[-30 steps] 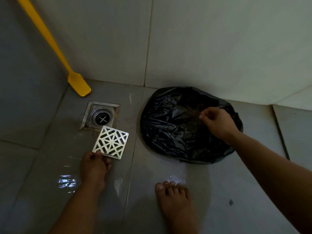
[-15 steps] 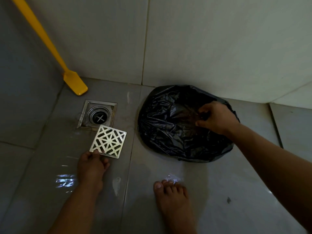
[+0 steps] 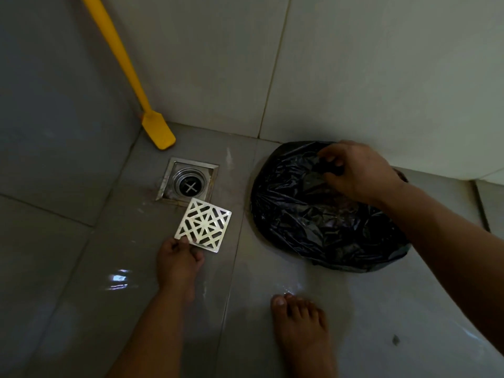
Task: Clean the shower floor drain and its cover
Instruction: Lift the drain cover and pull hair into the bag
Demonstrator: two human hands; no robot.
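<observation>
Two risks stand out: the drain cover [image 3: 203, 224], pinched at its near edge by the left hand [image 3: 177, 261] beside the open drain [image 3: 189, 184], may slip on the wet floor [image 3: 81, 268], while the right hand [image 3: 357, 173], pinching the black bag [image 3: 313, 227], may spill it.

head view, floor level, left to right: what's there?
yellow brush handle → open drain → left hand pinching the drain cover → black bin bag → right hand gripping the bag's far rim

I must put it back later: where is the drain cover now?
In the head view, left hand holds drain cover just before the open drain.
</observation>
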